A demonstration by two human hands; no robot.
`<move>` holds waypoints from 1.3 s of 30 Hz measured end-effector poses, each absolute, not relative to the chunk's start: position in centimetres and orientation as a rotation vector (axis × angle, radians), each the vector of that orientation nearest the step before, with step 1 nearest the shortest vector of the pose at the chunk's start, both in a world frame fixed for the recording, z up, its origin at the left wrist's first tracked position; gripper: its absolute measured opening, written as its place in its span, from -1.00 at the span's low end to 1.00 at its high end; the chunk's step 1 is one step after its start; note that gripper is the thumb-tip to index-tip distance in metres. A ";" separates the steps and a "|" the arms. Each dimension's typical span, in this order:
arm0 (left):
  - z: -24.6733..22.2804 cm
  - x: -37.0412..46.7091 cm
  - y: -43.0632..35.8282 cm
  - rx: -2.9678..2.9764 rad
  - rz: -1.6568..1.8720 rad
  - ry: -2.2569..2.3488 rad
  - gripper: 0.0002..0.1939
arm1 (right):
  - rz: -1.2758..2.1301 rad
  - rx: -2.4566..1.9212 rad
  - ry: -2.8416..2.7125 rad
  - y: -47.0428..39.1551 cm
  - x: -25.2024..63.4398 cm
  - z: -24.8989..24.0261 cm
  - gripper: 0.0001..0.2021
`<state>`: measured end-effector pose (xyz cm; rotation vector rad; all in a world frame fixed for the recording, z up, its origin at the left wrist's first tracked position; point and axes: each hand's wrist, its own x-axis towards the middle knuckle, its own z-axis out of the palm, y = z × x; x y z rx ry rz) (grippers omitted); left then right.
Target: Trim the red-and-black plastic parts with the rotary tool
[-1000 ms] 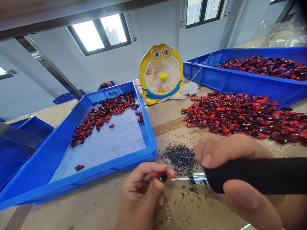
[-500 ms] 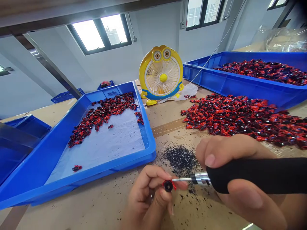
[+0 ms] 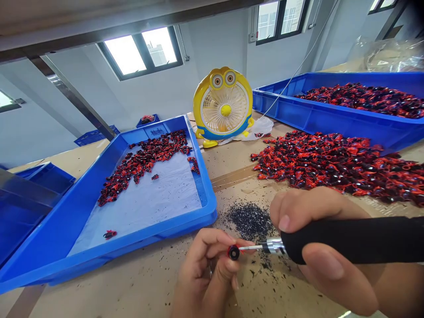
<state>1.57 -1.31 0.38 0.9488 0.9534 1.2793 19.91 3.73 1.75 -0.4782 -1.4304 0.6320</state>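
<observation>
Near the bottom centre, my left hand point(image 3: 208, 269) pinches a small red and black part point(image 3: 233, 252) between thumb and fingers, its round black end facing me. From the right, my right hand point(image 3: 331, 260) grips a thick black-handled tool point(image 3: 357, 238) with a silver collar. The tool's thin metal tip touches or almost touches the part's red edge; the exact contact is too small to tell. Behind my hands lies a pile of black shavings point(image 3: 250, 218) on the brown tabletop point(image 3: 132, 291).
A blue tray point(image 3: 132, 247) lined with white sheet holds red and black parts at left. A large heap of similar parts point(image 3: 331, 163) lies at right, before another filled blue tray point(image 3: 285, 104). A yellow fan point(image 3: 225, 110) stands behind; a metal post point(image 3: 73, 97) slants at left.
The tool and my right hand have shifted slightly left. The part in my left hand has turned a little and sits slightly higher. The whole view has moved slightly.
</observation>
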 end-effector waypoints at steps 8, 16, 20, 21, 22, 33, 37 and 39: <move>0.4 1.6 -1.2 1.018 1.319 1.056 -0.65 | 0.439 -0.613 -1.550 3.2 19.7 2.7 -0.71; -0.1 1.1 -1.1 1.405 1.365 1.152 -0.76 | 0.390 -0.690 -1.597 3.1 18.9 2.8 -0.70; -0.2 0.1 -0.5 1.709 1.331 1.200 -0.77 | 0.349 -0.680 -1.679 3.4 19.7 3.7 -0.81; -0.2 0.0 -0.4 1.741 1.320 1.193 -0.78 | 0.347 -0.673 -1.714 3.5 19.9 3.9 -0.84; -0.2 -0.1 -0.3 1.764 1.313 1.178 -0.79 | 0.347 -0.663 -1.753 3.6 20.1 4.1 -0.87; 0.1 0.3 -0.1 1.794 1.322 1.098 -0.80 | 0.293 -0.625 -1.846 3.9 20.0 3.8 -0.89; 0.2 0.1 -0.2 1.769 1.307 1.147 -0.81 | 0.311 -0.632 -1.841 3.9 20.1 3.8 -0.86; 0.2 0.1 -0.3 1.738 1.297 1.171 -0.81 | 0.322 -0.632 -1.841 4.0 20.1 3.8 -0.85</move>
